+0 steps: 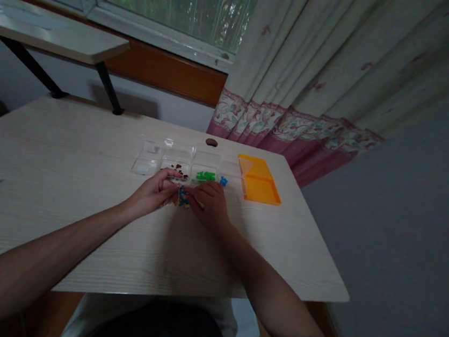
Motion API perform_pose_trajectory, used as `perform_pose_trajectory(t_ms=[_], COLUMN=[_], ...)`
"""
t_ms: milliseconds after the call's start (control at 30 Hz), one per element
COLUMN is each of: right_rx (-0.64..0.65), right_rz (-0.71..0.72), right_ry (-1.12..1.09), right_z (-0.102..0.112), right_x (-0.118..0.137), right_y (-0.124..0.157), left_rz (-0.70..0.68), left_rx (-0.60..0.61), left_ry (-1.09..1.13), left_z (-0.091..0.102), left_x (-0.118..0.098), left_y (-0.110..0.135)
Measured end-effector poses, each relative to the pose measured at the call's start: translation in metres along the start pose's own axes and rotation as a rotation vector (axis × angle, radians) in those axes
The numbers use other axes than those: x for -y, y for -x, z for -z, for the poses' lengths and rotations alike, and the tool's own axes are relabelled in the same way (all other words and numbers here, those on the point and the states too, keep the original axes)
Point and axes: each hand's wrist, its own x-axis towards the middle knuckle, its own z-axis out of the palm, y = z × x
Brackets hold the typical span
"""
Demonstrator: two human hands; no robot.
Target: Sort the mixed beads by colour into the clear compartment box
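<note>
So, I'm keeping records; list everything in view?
Window: one, whitish, back
Curtain: one, cream and pink, back right
Shelf: one, pale, back left
Table: one, pale, centre
Oval spot: one, brown, table's rear
Clear compartments: several, transparent, centre
Tray: one, orange, right of compartments
Dark pieces: several, reddish, front compartment
Green pieces: several, green, right of dark
Blue pieces: several, blue, right of green
Mixed pieces: several, blue and yellow, nearer than compartments
White item: one, white, below table
Garment: one, dark, below table
Left hand, right hand: one each, bare, at mixed pieces

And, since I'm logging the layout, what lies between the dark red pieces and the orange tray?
Green pieces, then blue pieces nearer the orange tray, plus clear compartments, in the head view.
</note>
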Motion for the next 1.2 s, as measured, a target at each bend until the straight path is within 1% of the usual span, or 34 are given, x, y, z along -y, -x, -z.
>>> perform_pose_trajectory(t_ms=[133,267,400,467,533,633,700,767,833,900,1033,1200], right_rx=[0.01,-0.019,0.009,0.014,0.001,-0.031,-0.041,-0.041,-0.046,-0.043,-0.031,0.056], right_rz=[-0.004,0.015,0.031,0.037,0.024,-0.062,-0.168,-0.315,-0.416,-0.458,-0.492,-0.572], right_ry=[-0.014,-0.036,-0.022,-0.016,0.002,0.079,0.164,0.282,0.367,0.408,0.423,0.426], right_z=[-0.003,-0.004,-0.003,-0.001,0.003,0.013,0.02,0.027,0.031,0.033,0.034,0.034], right_x=[0.002,0.003,0.005,0.004,-0.001,-0.021,-0.04,-0.059,-0.073,-0.08,-0.081,-0.081], right_y=[-0.001,0.0,-0.001,-0.001,-0.002,-0.004,-0.003,0.0,0.003,0.006,0.006,0.004], left_rz=[-0.006,0.018,0.013,-0.016,-0.067,-0.183,-0.246,-0.273,-0.28,-0.284,-0.307,-0.315], left_rx=[0.047,0.062,0.067,0.069,0.049,-0.019,-0.046,-0.053,-0.051,-0.045,-0.016,-0.011], left_ry=[0.022,-0.003,-0.034,-0.084,-0.189,-0.454,-0.646,-0.771,-0.82,-0.838,-0.863,-0.88], left_z=[-0.002,-0.003,-0.004,-0.004,-0.002,0.003,0.008,0.011,0.012,0.012,0.011,0.013], left_x=[0.005,0.006,0.005,0.003,0.0,-0.005,-0.008,-0.01,-0.01,-0.009,-0.008,-0.006], left_y=[0.001,0.001,0.001,0.001,0.002,0.002,0.002,0.002,0.002,0.002,0.001,0.001])
